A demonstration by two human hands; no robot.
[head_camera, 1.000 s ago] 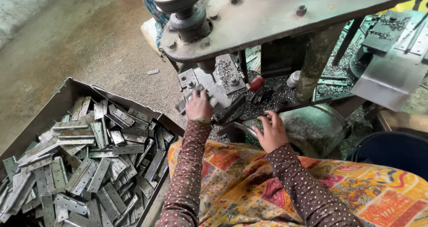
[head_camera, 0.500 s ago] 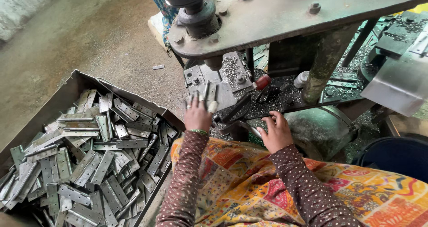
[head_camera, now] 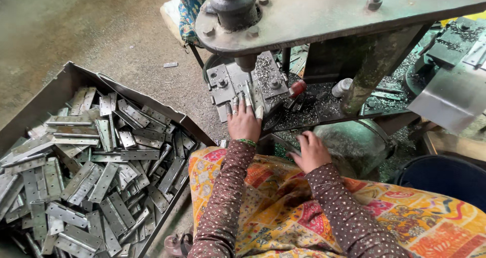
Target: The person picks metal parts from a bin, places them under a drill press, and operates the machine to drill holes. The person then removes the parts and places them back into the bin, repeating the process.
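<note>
My left hand [head_camera: 244, 122] reaches forward onto the grey steel fixture [head_camera: 225, 83] under the drill spindle [head_camera: 246, 61]. Its fingers pinch a narrow metal hinge plate [head_camera: 248, 93] that lies on the fixture. My right hand [head_camera: 311, 152] is lower and to the right, above my lap. Its fingers curl over the end of a dark metal bar [head_camera: 281, 143]; what the bar joins to is hidden. Both arms wear brown dotted sleeves, and a green bangle [head_camera: 247, 142] sits on the left wrist.
A big metal box [head_camera: 61, 83] at my left holds several grey hinge plates [head_camera: 101, 172]. The machine's heavy plate [head_camera: 334, 10] overhangs the fixture. Metal shavings [head_camera: 324, 106] litter the bed, beside a red knob [head_camera: 297, 88], a small white bottle [head_camera: 342, 87], a grey drum [head_camera: 354, 144] and a blue bin [head_camera: 445, 179].
My left hand has pushed the hinge plate forward onto the fixture. The right hand has stayed at the bar. The camera has shifted, bringing the machine closer.
</note>
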